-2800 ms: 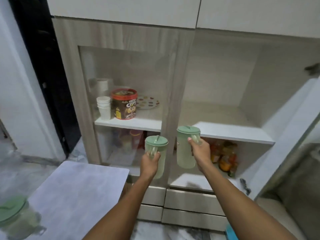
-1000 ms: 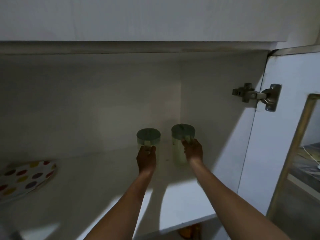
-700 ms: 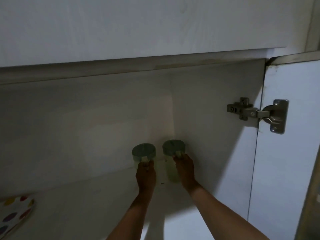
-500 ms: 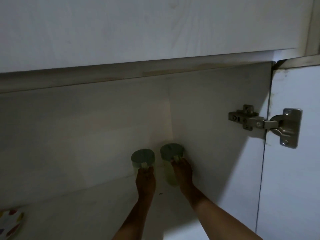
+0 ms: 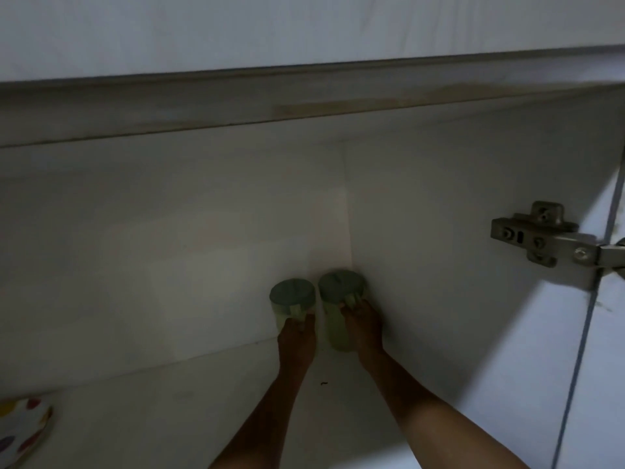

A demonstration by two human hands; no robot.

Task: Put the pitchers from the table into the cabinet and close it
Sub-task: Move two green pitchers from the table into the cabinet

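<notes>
Two pale green pitchers with darker green lids stand side by side deep in the back right corner of the cabinet shelf [image 5: 169,407]. My left hand [image 5: 297,338] is wrapped around the handle of the left pitcher [image 5: 291,296]. My right hand [image 5: 362,324] grips the handle of the right pitcher [image 5: 341,289], which sits close to the cabinet's right wall. Both pitchers are upright. Their bases are partly hidden by my hands, so I cannot tell whether they touch the shelf. The cabinet interior is dim.
A plate with coloured dots [image 5: 20,431] lies on the shelf at the far left. The open cabinet door [image 5: 605,367] hangs at the right on a metal hinge [image 5: 541,238]. The cabinet's top edge [image 5: 304,106] runs overhead.
Both hands carried the pitchers from in front of the cabinet deep into the shelf's back right corner. In the last half second they hardly moved; my head shifted right.
</notes>
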